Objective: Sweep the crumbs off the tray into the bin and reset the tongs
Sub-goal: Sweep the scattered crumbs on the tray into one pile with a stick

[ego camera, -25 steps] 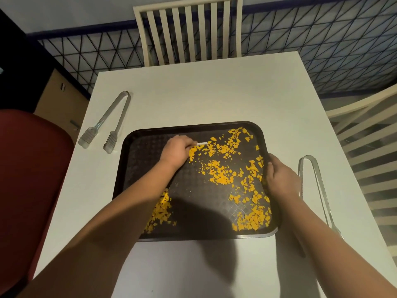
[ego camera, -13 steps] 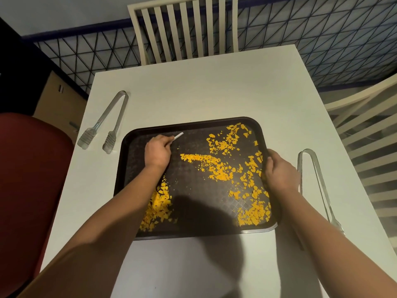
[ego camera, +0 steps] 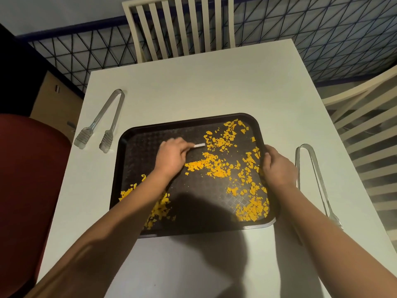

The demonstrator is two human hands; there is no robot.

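tray (ego camera: 137, 147) dark textured plastic; tongs (ego camera: 103, 121) clear glossy plastic; table (ego camera: 214, 87) smooth matt white.

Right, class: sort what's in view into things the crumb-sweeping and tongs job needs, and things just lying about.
Job:
tray
orange crumbs
white scraper in the left hand
right hand gripping the tray's edge
left tongs
right tongs

Lying about:
white chairs
red chair
cardboard box

1. A dark rectangular plastic tray (ego camera: 137, 147) lies on the white square table (ego camera: 204, 82), near its front edge.
2. Orange crumbs (ego camera: 217, 166) lie on the tray.
3. Clear plastic tongs (ego camera: 101, 121) lie left of the tray; a second clear pair (ego camera: 315, 179) lies right.
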